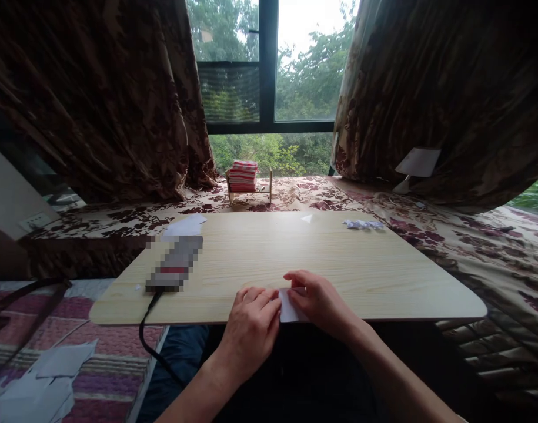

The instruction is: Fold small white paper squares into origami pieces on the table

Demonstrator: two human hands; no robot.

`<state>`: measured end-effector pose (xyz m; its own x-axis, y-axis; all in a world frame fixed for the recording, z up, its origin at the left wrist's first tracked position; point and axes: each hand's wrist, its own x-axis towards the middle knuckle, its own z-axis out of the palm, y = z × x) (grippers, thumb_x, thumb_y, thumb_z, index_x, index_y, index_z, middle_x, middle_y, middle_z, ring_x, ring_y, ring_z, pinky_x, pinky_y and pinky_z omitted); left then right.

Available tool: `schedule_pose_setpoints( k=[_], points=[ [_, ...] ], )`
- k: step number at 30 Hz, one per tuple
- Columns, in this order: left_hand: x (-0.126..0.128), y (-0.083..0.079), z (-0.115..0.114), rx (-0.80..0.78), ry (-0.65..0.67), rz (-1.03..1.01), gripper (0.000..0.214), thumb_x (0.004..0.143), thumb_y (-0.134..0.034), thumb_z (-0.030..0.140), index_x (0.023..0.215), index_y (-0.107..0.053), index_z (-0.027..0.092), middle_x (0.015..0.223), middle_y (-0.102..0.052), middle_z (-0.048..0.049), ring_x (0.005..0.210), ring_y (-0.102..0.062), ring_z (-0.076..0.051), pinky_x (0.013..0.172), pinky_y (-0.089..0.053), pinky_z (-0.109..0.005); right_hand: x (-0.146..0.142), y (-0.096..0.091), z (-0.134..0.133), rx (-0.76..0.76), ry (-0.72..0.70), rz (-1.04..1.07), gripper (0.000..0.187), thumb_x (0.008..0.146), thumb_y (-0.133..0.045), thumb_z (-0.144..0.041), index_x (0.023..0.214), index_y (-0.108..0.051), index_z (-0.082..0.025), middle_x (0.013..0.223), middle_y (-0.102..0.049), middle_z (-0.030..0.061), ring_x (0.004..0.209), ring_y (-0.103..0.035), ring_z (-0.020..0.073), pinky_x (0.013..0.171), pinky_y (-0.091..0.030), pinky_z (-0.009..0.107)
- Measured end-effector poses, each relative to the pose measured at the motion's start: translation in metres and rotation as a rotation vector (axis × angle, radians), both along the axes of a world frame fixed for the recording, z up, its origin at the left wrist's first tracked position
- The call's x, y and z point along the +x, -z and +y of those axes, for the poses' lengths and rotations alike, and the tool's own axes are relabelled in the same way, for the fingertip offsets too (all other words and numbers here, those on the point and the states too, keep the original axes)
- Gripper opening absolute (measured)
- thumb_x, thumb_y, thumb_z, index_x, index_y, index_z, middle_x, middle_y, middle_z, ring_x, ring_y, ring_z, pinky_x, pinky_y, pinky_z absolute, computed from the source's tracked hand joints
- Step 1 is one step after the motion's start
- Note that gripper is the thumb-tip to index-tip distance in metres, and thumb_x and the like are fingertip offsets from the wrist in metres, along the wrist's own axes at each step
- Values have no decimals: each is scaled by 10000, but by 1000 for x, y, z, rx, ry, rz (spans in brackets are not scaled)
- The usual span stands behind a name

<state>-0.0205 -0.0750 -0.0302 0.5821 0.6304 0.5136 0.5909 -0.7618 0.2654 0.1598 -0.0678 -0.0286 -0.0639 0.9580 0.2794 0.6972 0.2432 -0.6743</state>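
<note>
A small white piece of paper (290, 310) lies at the near edge of the table, between my two hands. My left hand (252, 320) is at its left side, fingers curled and pressed together, fingertips on the paper's edge. From the right, my right hand (318, 301) holds it with the thumb on top and the other fingers bent over it. The palms and the undersides of the fingers are hidden. Across the tabletop are a small triangular white paper (310, 218) and a row of folded white paper pieces (364, 224).
The pale wooden table (383, 282) has white sheets (184, 225) at its back left. A pixelated dark device (175, 263) with a black cable (144, 335) lies there too. Loose papers (43, 382) lie on the striped bedcover. Beyond stand a cloth-filled rack (243, 177) and a lamp (418, 163).
</note>
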Motion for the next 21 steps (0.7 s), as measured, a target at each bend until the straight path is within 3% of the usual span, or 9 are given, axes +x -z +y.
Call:
schedule_pose_setpoints(
  k=[5,14,21],
  points=[
    [1,-3,0,-55,-11,64,224,884,-452,162,1003,-641,183,1132,-652,-74,1002,-523,-240,931,-364,-434,5,1,-12,-1,43,-50,273,757,-548,-205,1003,-662,-170,807,-666,56,722,-589,198,670,-451,307],
    [5,3,-5,-27,-49,106,260,880,-466,165,1094,-607,203,1193,-618,-64,1047,-503,-253,940,-361,-453,-2,-2,-22,128,29,-150,213,815,-508,-132,933,-673,-198,849,-639,49,795,-571,192,704,-434,300],
    [3,6,-5,-79,-75,1,218,902,-453,209,1047,-611,172,1171,-646,-65,1058,-517,-249,937,-376,-447,-8,5,-34,226,3,-255,221,839,-512,-98,951,-682,-182,849,-616,66,810,-547,204,705,-450,301]
  ],
)
